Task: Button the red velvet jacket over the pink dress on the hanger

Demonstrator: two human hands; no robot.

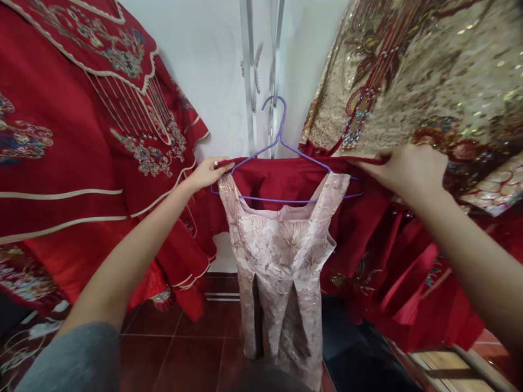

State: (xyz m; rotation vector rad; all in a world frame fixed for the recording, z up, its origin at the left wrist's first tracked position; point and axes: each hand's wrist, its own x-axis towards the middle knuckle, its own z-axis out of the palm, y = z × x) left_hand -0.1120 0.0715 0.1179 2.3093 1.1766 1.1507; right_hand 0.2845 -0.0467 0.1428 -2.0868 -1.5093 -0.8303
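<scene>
In the head view a pink floral dress (281, 239) hangs by its straps from a purple wire hanger (281, 139). Behind it a dark red cloth garment (278, 179) is stretched out sideways. My left hand (210, 173) pinches the garment's upper edge at the left, close to the dress strap. At the right, my right hand (408, 169) grips the same edge between thumb and fingers. Both hands are at about the same height, on either side of the hanger. The garment's lower part is largely hidden by the dress.
A red embroidered jacket (81, 147) hangs at the left. At the right hangs a gold sequined garment (429, 71) with red cloth below. Metal rails (248, 71) stand against the white wall behind the hanger. White cables (28, 337) lie at lower left, above the red tiled floor (171, 359).
</scene>
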